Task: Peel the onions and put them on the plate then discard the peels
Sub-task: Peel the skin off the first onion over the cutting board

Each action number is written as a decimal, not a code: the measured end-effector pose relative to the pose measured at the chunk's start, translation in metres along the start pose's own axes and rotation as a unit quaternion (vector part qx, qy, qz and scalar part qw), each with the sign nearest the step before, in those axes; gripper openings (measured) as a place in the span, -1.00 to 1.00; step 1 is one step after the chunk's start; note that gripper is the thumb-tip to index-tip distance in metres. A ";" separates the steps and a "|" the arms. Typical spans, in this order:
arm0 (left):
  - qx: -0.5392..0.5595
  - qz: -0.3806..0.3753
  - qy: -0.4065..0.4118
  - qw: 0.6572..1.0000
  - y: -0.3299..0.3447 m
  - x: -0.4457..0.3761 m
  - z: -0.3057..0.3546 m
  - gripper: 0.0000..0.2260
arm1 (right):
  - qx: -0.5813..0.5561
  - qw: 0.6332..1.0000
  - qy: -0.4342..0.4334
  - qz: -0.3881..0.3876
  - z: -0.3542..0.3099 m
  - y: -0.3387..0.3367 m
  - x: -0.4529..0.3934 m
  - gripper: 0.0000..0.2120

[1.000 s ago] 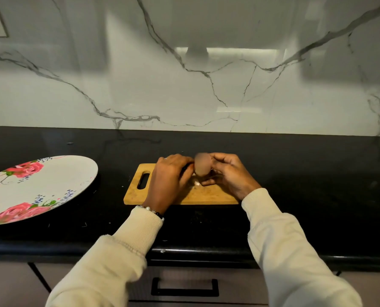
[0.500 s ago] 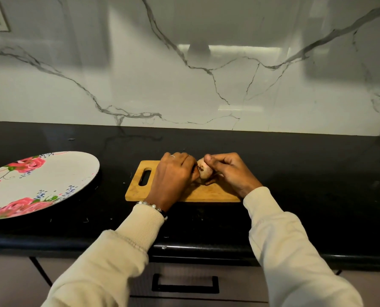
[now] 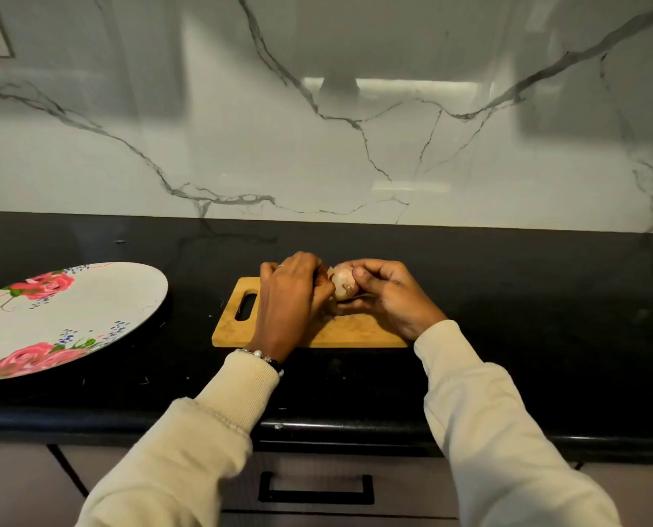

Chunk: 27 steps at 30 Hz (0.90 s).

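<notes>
Black countertop [image 3: 507,317] in front of you, white marble-look backsplash [image 3: 241,154] with grey veins behind it, a drawer with a black handle [image 3: 316,488] below the counter edge. A wooden cutting board [image 3: 355,330] lies flat on the counter, handle slot to the left.

Both your hands are over the board, forearms in cream sleeves [image 3: 488,412] angling in from the bottom corners. Your right hand [image 3: 387,294] holds the onion [image 3: 342,284] just above the board: fingers curled over its top and far side, thumb tip pressed on the near face. Your left hand [image 3: 292,294] is back-up toward the camera, knuckles bent, fingertips tucked against the onion's left side; whether they pinch skin or a tool, can't tell, it's hidden. Ring on one left finger, a beaded bracelet [image 3: 260,355] at the left wrist.

Onion sits between the two hands, pale pinkish with a dark spot on the near face.

Floral plate [image 3: 89,298] with pink roses lies on the counter well left of the board.
</notes>
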<state>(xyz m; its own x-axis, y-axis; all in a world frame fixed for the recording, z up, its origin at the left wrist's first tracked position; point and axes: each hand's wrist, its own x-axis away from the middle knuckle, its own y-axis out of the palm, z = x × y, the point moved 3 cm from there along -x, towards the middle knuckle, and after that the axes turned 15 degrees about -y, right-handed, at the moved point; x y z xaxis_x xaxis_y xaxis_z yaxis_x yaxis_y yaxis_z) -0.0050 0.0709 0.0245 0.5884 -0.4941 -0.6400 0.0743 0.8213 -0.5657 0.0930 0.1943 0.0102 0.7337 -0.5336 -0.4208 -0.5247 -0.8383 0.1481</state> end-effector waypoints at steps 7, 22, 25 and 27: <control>0.053 0.010 -0.036 0.998 -0.004 0.000 -0.004 -0.86 | -0.056 0.994 -0.026 0.094 -0.009 -0.009 -0.003 -0.78; -0.022 -0.012 0.012 1.000 0.002 -0.001 -0.005 -0.50 | -0.033 0.999 -0.003 0.037 -0.008 -0.005 0.000 -0.79; -0.018 -0.031 0.000 0.999 0.007 -0.001 -0.008 -0.57 | -0.034 0.999 0.003 0.006 -0.007 -0.002 0.003 -0.78; 0.000 -0.026 0.008 1.000 0.008 -0.001 -0.008 -0.69 | -0.027 1.000 0.000 -0.001 -0.007 -0.002 0.003 -0.79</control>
<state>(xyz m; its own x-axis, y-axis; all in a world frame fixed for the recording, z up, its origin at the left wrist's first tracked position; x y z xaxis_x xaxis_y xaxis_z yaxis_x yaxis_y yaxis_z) -0.0116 0.0751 0.0161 0.5711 -0.5412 -0.6172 0.1044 0.7936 -0.5994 0.0995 0.1937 0.0150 0.7346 -0.5315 -0.4217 -0.4988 -0.8444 0.1954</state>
